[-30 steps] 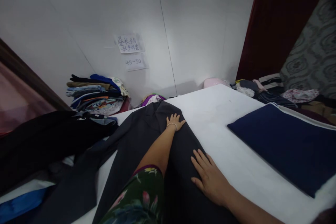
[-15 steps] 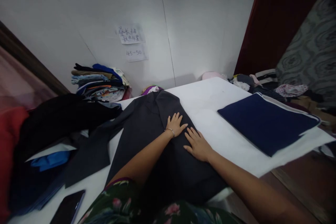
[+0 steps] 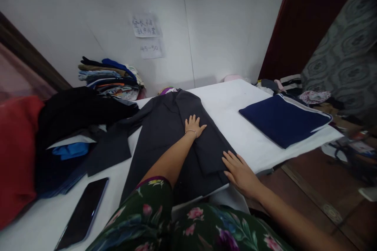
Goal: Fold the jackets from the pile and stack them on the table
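A dark grey long-sleeved jacket [image 3: 159, 137] lies spread on the white-covered table [image 3: 222, 104]. Its right-hand sleeve is folded in over the body, while the other sleeve stretches out to the left. My left hand [image 3: 194, 126], with a bracelet at the wrist, rests flat on the folded sleeve, fingers spread. Lower and further right, my right hand [image 3: 239, 172] lies with outstretched fingers on the cuff end of that sleeve, at the jacket's edge. Neither hand grips the cloth.
A folded navy garment [image 3: 282, 119] lies at the table's right. At left are a heap of black clothes [image 3: 79, 110], a red garment [image 3: 19, 157] and a phone [image 3: 84, 211]. A stack of folded clothes [image 3: 108, 80] stands by the wall below paper signs [image 3: 147, 25].
My right hand has slid down along the folded sleeve toward its cuff, away from my left hand. My left hand stays on the sleeve. The camera view has shifted a little.
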Demonstrator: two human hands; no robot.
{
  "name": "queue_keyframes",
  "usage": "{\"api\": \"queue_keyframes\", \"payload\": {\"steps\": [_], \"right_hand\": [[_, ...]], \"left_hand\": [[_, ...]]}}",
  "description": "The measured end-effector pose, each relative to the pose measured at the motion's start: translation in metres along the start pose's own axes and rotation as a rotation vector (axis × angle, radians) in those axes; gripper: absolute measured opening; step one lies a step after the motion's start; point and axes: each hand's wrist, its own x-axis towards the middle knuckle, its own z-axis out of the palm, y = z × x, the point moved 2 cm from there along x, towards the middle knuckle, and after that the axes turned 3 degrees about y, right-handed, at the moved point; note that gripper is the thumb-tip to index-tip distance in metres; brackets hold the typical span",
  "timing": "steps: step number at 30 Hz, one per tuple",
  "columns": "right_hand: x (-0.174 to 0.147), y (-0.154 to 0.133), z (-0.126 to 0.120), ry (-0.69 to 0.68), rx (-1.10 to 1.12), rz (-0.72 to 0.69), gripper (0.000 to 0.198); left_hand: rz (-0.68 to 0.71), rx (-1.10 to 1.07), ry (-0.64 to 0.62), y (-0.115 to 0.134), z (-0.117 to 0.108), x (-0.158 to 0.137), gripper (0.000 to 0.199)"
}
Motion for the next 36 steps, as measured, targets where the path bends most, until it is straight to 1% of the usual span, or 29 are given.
{"api": "queue_keyframes", "payload": {"steps": [3, 6, 8, 10, 12, 14, 15, 17, 19, 20, 22, 23, 24, 25, 26, 28, 29, 31, 32, 33, 34, 36], "right_hand": [[-0.021, 0.004, 0.000, -0.004, 0.034, 0.015, 0.052], [-0.016, 0.004, -0.012, -0.022, 0.074, 0.019, 0.051], [0.001, -0.002, -0.026, 0.056, 0.090, -0.009, 0.050], [0.028, -0.012, -0.041, 0.190, 0.097, -0.061, 0.052], [0.057, -0.022, -0.045, 0.300, 0.090, -0.126, 0.055], [0.085, -0.026, -0.035, 0.327, 0.055, -0.155, 0.057], [0.096, -0.026, -0.025, 0.297, 0.031, -0.151, 0.058], [0.110, -0.022, 0.001, 0.157, -0.019, -0.132, 0.061], [0.113, -0.017, 0.024, 0.028, -0.060, -0.123, 0.064], [0.112, -0.015, 0.031, -0.005, -0.075, -0.125, 0.065], [0.109, -0.013, 0.037, -0.009, -0.096, -0.124, 0.065], [0.107, -0.013, 0.036, -0.002, -0.105, -0.119, 0.065], [0.106, -0.013, 0.034, -0.002, -0.114, -0.111, 0.065], [0.105, -0.014, 0.032, -0.010, -0.123, -0.103, 0.066], [0.105, -0.015, 0.031, -0.021, -0.132, -0.096, 0.068], [0.106, -0.016, 0.029, -0.041, -0.143, -0.090, 0.069], [0.106, -0.016, 0.028, -0.045, -0.145, -0.090, 0.069], [0.106, -0.016, 0.029, -0.036, -0.141, -0.094, 0.068], [0.106, -0.016, 0.030, -0.027, -0.137, -0.094, 0.068], [0.106, -0.015, 0.031, -0.018, -0.130, -0.095, 0.067], [0.106, -0.014, 0.032, -0.010, -0.122, -0.096, 0.067], [0.105, -0.011, 0.035, 0.000, -0.100, -0.098, 0.066]], "left_hand": [[-0.046, -0.055, -0.039, 0.001, -0.001, -0.013, 0.077], [-0.029, -0.112, -0.057, 0.004, 0.000, -0.030, 0.078], [-0.006, -0.149, -0.061, 0.008, 0.002, -0.044, 0.078], [0.023, -0.185, -0.062, 0.012, 0.002, -0.060, 0.080], [0.062, -0.222, -0.075, 0.015, 0.001, -0.078, 0.080], [0.119, -0.261, -0.103, 0.016, -0.001, -0.100, 0.078], [0.152, -0.284, -0.119, 0.015, -0.003, -0.112, 0.076], [0.217, -0.334, -0.136, 0.011, -0.006, -0.139, 0.075], [0.267, -0.386, -0.145, 0.003, -0.010, -0.166, 0.075], [0.289, -0.408, -0.161, -0.003, -0.013, -0.177, 0.075], [0.327, -0.429, -0.215, -0.020, -0.022, -0.193, 0.074], [0.323, -0.420, -0.234, -0.033, -0.028, -0.197, 0.070], [0.293, -0.394, -0.234, -0.049, -0.037, -0.198, 0.065], [0.223, -0.349, -0.208, -0.069, -0.047, -0.196, 0.058], [0.110, -0.284, -0.148, -0.092, -0.058, -0.193, 0.052], [-0.164, -0.106, 0.026, -0.144, -0.083, -0.186, 0.048], [-0.323, 0.001, 0.119, -0.172, -0.095, -0.186, 0.048], [-0.591, 0.181, 0.252, -0.221, -0.111, -0.190, 0.052], [-0.689, 0.233, 0.302, -0.242, -0.115, -0.194, 0.053], [-0.769, 0.248, 0.315, -0.259, -0.116, -0.199, 0.055], [-0.839, 0.229, 0.300, -0.274, -0.114, -0.204, 0.056], [-0.950, 0.119, 0.201, -0.294, -0.105, -0.214, 0.057]]}}
